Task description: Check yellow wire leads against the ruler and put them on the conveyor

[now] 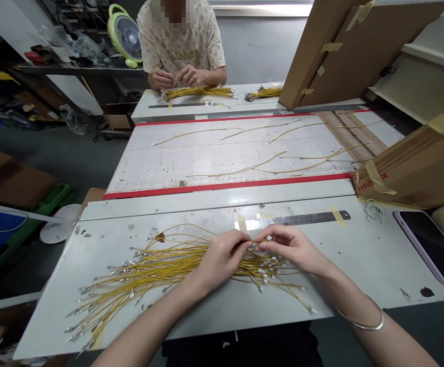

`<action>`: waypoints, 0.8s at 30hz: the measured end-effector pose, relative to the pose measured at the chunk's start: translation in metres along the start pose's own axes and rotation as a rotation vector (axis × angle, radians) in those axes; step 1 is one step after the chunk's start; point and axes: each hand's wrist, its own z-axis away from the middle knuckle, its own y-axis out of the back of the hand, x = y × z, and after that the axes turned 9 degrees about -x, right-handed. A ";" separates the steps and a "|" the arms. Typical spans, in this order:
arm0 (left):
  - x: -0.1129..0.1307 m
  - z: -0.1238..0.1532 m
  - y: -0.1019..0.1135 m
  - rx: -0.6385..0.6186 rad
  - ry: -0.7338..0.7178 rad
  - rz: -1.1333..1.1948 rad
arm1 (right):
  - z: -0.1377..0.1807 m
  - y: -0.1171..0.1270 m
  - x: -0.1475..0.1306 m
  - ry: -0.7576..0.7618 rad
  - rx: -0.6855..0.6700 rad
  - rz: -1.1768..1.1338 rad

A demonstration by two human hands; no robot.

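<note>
A large bunch of yellow cables (168, 265) lies across the white table, silver ring-like terminals at the left ends and small white connectors (265, 270) at the right. Over the bunch, my left hand (225, 255) pinches a yellow cable between thumb and fingers. Close beside it, my right hand (288, 247) grips the same cable near its end, where a white connector shows at the fingertips. The two hands' fingertips almost meet. A bracelet sits on my right wrist. Behind the hands, a steel ruler (302, 219) is taped to the table.
Several loose yellow cables lie on a red-edged conveyor belt (149, 163) beyond my table. Across it sits a co-worker (183, 46) with another cable bundle (199, 92). At right are a cardboard box (416, 158), rubber bands (373, 212) and a phone (432, 244).
</note>
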 end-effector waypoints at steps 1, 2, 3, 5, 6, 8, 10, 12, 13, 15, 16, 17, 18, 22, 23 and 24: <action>0.001 0.000 0.001 -0.001 0.006 -0.005 | 0.000 -0.001 0.002 0.017 0.042 -0.030; 0.001 0.001 0.002 -0.002 0.008 -0.022 | 0.000 -0.002 0.004 0.044 0.119 -0.040; 0.001 0.002 0.003 0.000 0.008 -0.046 | 0.001 -0.002 0.005 0.080 0.224 -0.037; 0.001 0.006 0.006 0.004 0.004 -0.092 | 0.002 0.001 0.006 0.159 0.450 -0.027; 0.000 0.009 0.007 0.003 0.003 -0.108 | 0.002 0.004 0.006 0.191 0.539 -0.028; -0.005 0.014 0.010 -0.008 0.013 -0.147 | 0.002 0.010 0.005 0.240 0.651 -0.056; -0.011 0.019 0.013 -0.009 0.046 -0.219 | -0.001 0.015 0.003 0.275 0.715 -0.121; -0.019 0.024 0.016 0.003 0.083 -0.288 | -0.004 0.018 0.000 0.281 0.748 -0.178; -0.023 0.027 0.017 0.010 0.095 -0.309 | -0.006 0.020 -0.002 0.277 0.758 -0.188; -0.028 0.032 0.019 0.018 0.103 -0.329 | -0.009 0.026 -0.009 0.296 0.798 -0.185; -0.030 0.035 0.020 0.017 0.106 -0.343 | -0.010 0.029 -0.014 0.328 0.835 -0.188; -0.030 0.038 0.021 0.015 0.108 -0.361 | -0.010 0.034 -0.020 0.373 0.880 -0.203; -0.030 0.042 0.022 0.012 0.109 -0.380 | -0.009 0.040 -0.026 0.423 0.923 -0.231; -0.028 0.053 0.026 -0.007 0.084 -0.446 | 0.000 0.064 -0.054 0.549 0.935 -0.344; -0.028 0.055 0.026 -0.010 0.075 -0.461 | 0.004 0.070 -0.061 0.571 0.917 -0.350; -0.029 0.056 0.027 -0.012 0.065 -0.478 | 0.007 0.075 -0.067 0.590 0.907 -0.347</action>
